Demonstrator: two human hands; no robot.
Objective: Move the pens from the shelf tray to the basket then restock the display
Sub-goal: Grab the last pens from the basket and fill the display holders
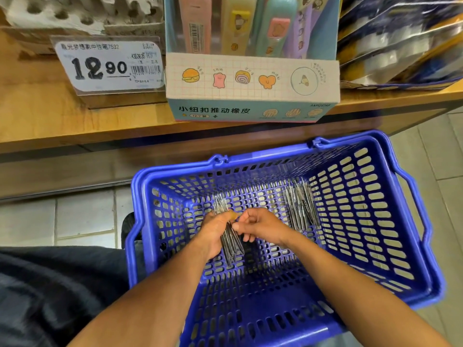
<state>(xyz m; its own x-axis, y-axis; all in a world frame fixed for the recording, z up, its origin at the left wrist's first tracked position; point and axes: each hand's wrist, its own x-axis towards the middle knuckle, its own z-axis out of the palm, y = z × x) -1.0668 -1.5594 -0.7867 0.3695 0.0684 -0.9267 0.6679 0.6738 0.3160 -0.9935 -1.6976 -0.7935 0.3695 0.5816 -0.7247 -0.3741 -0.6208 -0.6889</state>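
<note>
A blue plastic basket sits on the floor below the shelf. Inside it, my left hand grips a bundle of clear-wrapped pens, their ends sticking out above and below my fist. My right hand pinches at the top of that same bundle with thumb and fingertips. A second pile of wrapped pens lies on the basket floor toward the right wall. The grey moulded shelf tray sits at the top left of the shelf, its holes bare.
A wooden shelf runs across the top. On it stand a price tag reading 12.90, a display box of push erasers and shiny packets at the right. Grey floor tiles surround the basket; my dark trouser leg is at left.
</note>
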